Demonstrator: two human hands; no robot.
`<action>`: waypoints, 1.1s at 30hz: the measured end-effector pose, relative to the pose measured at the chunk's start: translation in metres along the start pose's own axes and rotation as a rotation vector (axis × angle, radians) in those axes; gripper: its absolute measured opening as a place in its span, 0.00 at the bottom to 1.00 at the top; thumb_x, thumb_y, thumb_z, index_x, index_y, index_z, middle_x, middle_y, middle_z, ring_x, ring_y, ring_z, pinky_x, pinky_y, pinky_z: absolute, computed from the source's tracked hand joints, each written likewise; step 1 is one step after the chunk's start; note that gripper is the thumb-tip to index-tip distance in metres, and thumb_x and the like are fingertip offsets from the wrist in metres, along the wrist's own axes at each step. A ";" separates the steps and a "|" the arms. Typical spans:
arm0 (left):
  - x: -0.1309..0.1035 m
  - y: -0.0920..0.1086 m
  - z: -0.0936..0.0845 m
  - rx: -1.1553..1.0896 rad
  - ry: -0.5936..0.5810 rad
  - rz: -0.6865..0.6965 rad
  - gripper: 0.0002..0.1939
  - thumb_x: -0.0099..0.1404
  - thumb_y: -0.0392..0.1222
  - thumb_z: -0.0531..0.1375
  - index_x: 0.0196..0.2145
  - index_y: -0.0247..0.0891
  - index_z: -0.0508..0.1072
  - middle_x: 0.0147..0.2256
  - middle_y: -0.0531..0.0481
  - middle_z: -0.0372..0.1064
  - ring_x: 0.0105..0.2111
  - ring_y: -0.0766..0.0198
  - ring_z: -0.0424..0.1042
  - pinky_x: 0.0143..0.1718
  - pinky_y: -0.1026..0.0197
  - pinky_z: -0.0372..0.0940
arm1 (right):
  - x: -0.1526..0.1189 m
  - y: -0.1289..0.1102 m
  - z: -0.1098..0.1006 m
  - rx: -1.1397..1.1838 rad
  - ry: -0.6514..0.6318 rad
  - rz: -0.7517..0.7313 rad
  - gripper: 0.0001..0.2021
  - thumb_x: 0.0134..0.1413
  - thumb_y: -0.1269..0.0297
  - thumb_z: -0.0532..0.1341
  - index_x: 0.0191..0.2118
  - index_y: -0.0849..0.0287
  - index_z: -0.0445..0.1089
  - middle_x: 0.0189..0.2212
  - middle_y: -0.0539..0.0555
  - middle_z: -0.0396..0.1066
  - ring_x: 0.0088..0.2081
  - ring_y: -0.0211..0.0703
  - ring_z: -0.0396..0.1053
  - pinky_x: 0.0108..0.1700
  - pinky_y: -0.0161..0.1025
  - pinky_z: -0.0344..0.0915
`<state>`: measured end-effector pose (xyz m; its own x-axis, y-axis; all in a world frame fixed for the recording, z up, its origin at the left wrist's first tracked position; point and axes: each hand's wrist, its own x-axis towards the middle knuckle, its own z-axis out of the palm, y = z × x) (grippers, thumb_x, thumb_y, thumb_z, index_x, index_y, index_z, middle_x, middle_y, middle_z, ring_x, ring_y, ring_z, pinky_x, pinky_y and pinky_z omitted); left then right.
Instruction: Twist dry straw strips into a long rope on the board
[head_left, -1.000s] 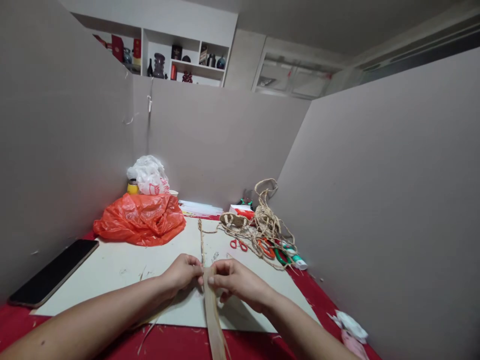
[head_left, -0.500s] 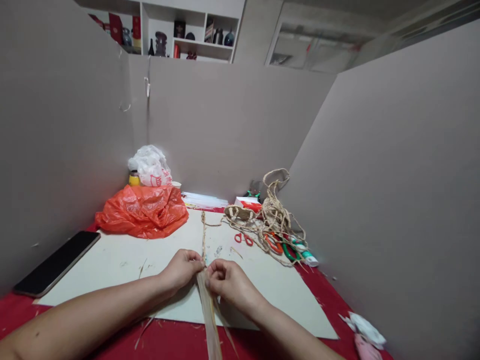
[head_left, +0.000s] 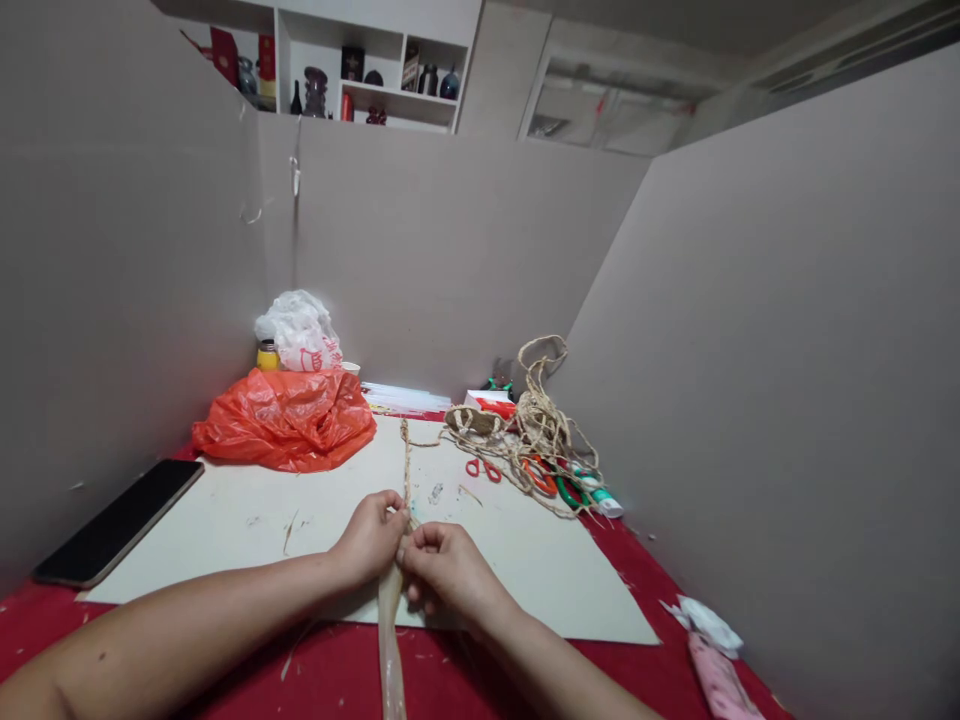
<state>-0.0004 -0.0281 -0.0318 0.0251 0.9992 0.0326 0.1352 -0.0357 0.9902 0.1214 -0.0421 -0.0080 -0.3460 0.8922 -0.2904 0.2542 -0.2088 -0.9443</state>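
A thin braided cord of straw-coloured fibre (head_left: 407,465) runs straight away from me over the pale board (head_left: 315,510). My left hand (head_left: 373,540) pinches the cord at its near end, where the braid turns into loose strands. Just right of it, my right hand (head_left: 448,568) is closed, thumb and fingertips on the strands close to the same spot. A long flat bundle of pale fibre strands (head_left: 390,645) hangs from between the hands toward me, past the board's near edge. The fingers hide the exact crossing of the strands.
Tangled braided cord (head_left: 544,425) lies at the right, with red-handled scissors (head_left: 484,469) beside it. An orange plastic bag (head_left: 289,420) and a phone (head_left: 120,520) are at the left. A pink packet (head_left: 716,675) lies front right. Grey partitions (head_left: 427,240) enclose the table.
My right hand has moved slightly left, closer to my left hand. The hanging strands have swung left and bunched narrower. The view has shifted a little.
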 end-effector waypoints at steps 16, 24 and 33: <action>0.000 0.003 -0.001 0.122 0.034 0.039 0.06 0.60 0.40 0.51 0.27 0.37 0.62 0.14 0.60 0.54 0.15 0.71 0.54 0.17 0.69 0.47 | -0.011 0.001 0.007 0.080 0.023 0.020 0.14 0.43 0.53 0.59 0.23 0.60 0.60 0.10 0.47 0.65 0.09 0.29 0.54 0.12 0.27 0.49; 0.002 0.001 -0.002 0.037 0.025 0.035 0.06 0.59 0.41 0.52 0.26 0.37 0.61 0.15 0.59 0.55 0.16 0.71 0.54 0.19 0.69 0.47 | -0.005 0.010 0.002 0.007 0.256 -0.094 0.09 0.44 0.62 0.58 0.21 0.59 0.59 0.07 0.45 0.60 0.10 0.32 0.55 0.13 0.28 0.48; 0.011 -0.011 0.000 0.001 0.047 0.004 0.07 0.59 0.41 0.53 0.26 0.37 0.62 0.15 0.61 0.51 0.15 0.72 0.50 0.20 0.69 0.44 | -0.057 -0.049 -0.085 0.592 0.479 -0.446 0.14 0.44 0.56 0.63 0.25 0.56 0.58 0.19 0.45 0.62 0.20 0.31 0.60 0.25 0.31 0.63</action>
<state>-0.0020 -0.0167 -0.0420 -0.0204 0.9989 0.0431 0.1359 -0.0399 0.9899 0.2057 -0.0482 0.0674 0.1483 0.9844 0.0950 -0.3701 0.1443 -0.9177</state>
